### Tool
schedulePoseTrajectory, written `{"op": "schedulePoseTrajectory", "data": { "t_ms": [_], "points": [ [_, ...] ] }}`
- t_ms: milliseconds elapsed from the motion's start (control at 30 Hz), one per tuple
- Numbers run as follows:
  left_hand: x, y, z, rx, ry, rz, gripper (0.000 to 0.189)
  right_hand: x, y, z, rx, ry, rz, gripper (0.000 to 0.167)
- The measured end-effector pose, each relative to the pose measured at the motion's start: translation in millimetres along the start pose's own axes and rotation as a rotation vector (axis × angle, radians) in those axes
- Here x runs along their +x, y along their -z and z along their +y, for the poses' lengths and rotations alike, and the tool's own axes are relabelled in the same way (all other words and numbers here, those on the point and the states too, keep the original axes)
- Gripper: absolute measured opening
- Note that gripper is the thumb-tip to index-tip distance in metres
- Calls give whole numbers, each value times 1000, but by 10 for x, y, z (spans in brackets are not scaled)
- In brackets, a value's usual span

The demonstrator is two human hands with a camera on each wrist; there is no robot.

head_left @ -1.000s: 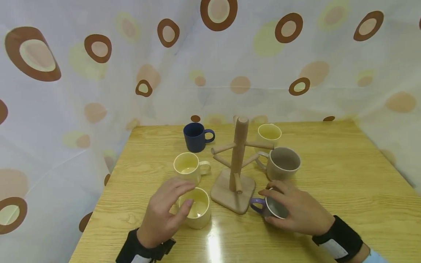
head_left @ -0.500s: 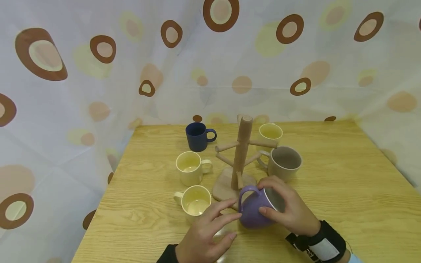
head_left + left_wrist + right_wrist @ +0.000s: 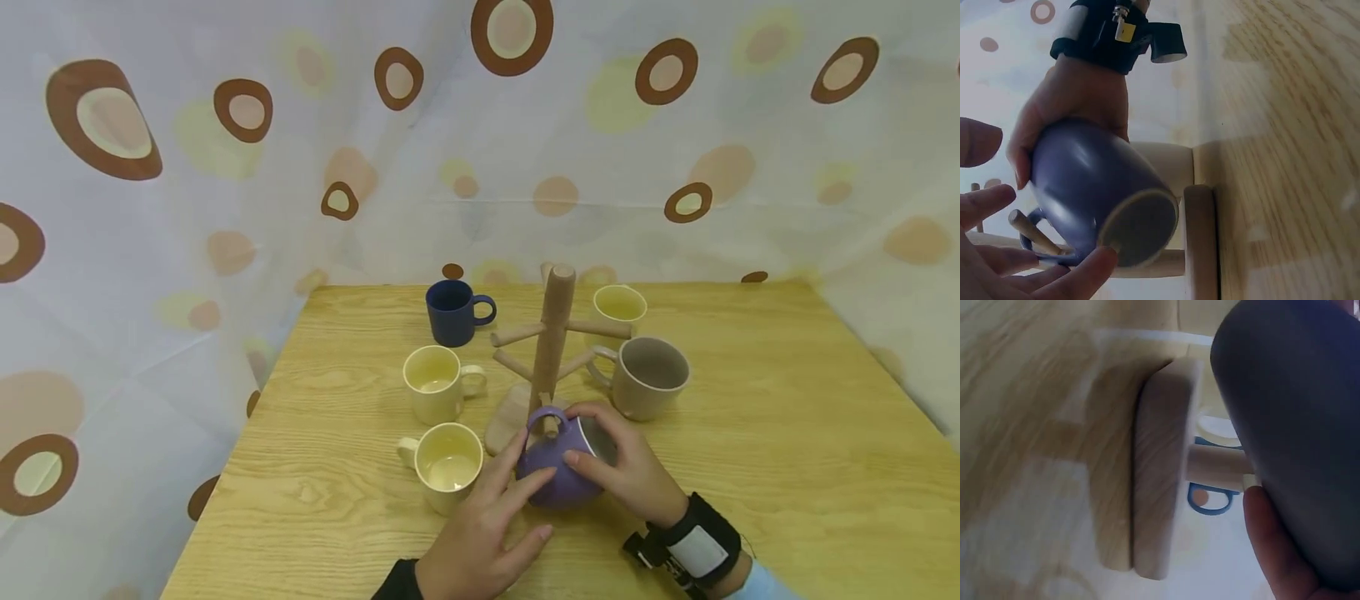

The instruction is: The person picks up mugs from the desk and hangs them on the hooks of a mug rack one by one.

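Observation:
A purple mug [image 3: 558,479] is tipped on its side in front of the wooden mug tree [image 3: 553,333], off the table. My right hand [image 3: 633,467] grips it near its rim, thumb on the outer wall. The mug's handle stands uppermost in the head view. In the left wrist view, the tip of a front peg [image 3: 1030,230] shows inside the handle loop. My left hand [image 3: 487,525] has its fingers extended, fingertips touching the mug by its base and handle. Close up in the right wrist view, the mug [image 3: 1297,425] covers part of the tree's post.
Left of the tree stand a near yellow mug [image 3: 448,467], another yellow mug [image 3: 433,387] and a dark blue mug [image 3: 452,317]. On the right are a grey mug [image 3: 648,379] and a yellow mug [image 3: 618,308] behind it. A patterned curtain [image 3: 420,167] hangs behind the table.
My right hand has taken hold of the purple mug, tipped and lifted it, and brought it left to the tree. My left hand has moved right, from the near yellow mug to the purple one.

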State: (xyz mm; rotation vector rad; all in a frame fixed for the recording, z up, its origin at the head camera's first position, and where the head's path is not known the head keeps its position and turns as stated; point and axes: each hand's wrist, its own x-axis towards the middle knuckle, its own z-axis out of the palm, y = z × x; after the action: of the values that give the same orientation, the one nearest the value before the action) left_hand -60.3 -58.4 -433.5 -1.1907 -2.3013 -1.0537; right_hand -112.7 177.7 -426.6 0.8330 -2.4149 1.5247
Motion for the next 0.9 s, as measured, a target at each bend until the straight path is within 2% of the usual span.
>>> {"op": "schedulePoseTrajectory", "data": {
  "t_ms": [67, 200, 267, 400, 533, 667, 767, 900],
  "points": [
    [5, -9, -8, 22, 14, -32, 52, 17, -17, 56, -20, -29, 14, 41],
    [47, 0, -27, 54, 2, -59, 55, 53, -22, 136, -36, -108, 14, 41],
    [87, 25, -36, 58, 1, -66, 56, 60, -13, 164, -10, -147, -9, 43],
    [200, 115, -43, 31, 17, -67, 51, 64, 27, 187, -7, -158, -73, 50],
    [341, 172, -20, 48, 0, -48, 48, 45, 110, 158, -80, -122, -94, 54],
    [453, 178, -5, 114, -24, -54, 48, 38, 220, 112, -153, -65, -59, 53],
    [483, 166, -7, 180, -6, -108, 53, 70, 333, 77, -247, 46, 19, 48],
    [498, 131, -8, 233, 23, -167, 58, 193, 579, 81, -451, 195, 179, 35]
  ]
}}
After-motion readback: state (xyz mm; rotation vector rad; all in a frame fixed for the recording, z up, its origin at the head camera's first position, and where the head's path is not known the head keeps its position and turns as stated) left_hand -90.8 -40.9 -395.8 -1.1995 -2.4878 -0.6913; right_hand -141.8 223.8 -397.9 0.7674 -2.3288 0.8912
